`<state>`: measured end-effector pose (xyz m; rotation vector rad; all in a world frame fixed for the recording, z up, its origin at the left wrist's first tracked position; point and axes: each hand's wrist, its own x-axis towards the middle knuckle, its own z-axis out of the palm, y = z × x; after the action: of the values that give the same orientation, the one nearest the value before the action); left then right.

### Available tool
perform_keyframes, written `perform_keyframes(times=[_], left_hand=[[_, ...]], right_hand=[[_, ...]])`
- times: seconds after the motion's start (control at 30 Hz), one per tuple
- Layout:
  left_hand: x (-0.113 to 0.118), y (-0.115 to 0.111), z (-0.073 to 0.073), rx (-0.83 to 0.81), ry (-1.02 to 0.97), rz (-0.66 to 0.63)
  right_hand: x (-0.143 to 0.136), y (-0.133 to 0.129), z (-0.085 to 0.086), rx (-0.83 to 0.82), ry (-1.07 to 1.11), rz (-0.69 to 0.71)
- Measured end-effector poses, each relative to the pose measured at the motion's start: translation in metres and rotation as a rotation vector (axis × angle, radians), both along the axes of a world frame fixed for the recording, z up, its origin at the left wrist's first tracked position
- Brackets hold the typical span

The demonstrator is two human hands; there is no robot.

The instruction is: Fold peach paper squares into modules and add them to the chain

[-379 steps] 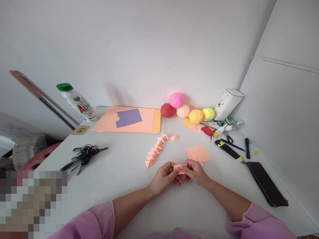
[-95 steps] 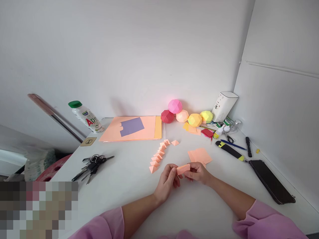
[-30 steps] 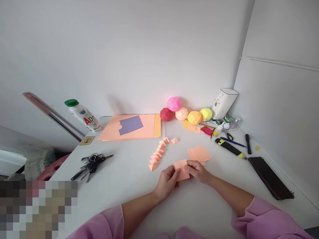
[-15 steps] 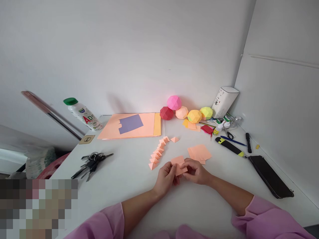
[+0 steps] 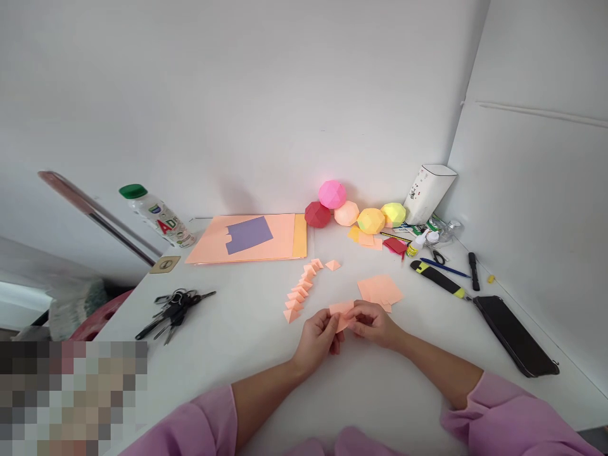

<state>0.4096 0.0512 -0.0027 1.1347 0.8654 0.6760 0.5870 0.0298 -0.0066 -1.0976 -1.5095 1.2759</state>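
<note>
A small peach paper piece (image 5: 342,310) is held between both hands above the white table. My left hand (image 5: 317,339) pinches its left side, and my right hand (image 5: 376,324) grips its right side; part of the paper is hidden by the fingers. Just beyond my right hand lie flat peach paper squares (image 5: 381,290), overlapping. A curved row of folded peach pieces (image 5: 299,294) runs away from near my left hand, with one separate folded piece (image 5: 333,265) at its far end.
Faceted paper balls (image 5: 371,220) sit by the wall. Peach sheets (image 5: 204,244) with a purple piece and a bottle (image 5: 164,218) are back left; keys (image 5: 175,310) lie left. A cutter (image 5: 437,279), pen, scissors, glue and a black case (image 5: 515,335) lie right.
The paper between my hands has tilted or bent, so its upper part shows as a narrower strip. The fingers of my right hand have shifted slightly along it.
</note>
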Motion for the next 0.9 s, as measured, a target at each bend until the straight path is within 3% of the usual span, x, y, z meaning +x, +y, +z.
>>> perform_keyframes(times=[0.33,0.7,0.9], left_hand=[[-0.0021,-0.0021,0.0055,0.055,0.02,-0.095],[0.002,-0.0024,0.006,0.047,0.067,-0.056],[0.001,-0.0015,0.003,0.027,-0.013,-0.049]], right_hand=[[-0.0018,0.0013,0.0072,-0.07,0.034,-0.086],[-0.0013,-0.0002,-0.0014,-0.127,0.067,-0.13],[-0.0009,0.0014,0.0021,-0.199,0.138,-0.12]])
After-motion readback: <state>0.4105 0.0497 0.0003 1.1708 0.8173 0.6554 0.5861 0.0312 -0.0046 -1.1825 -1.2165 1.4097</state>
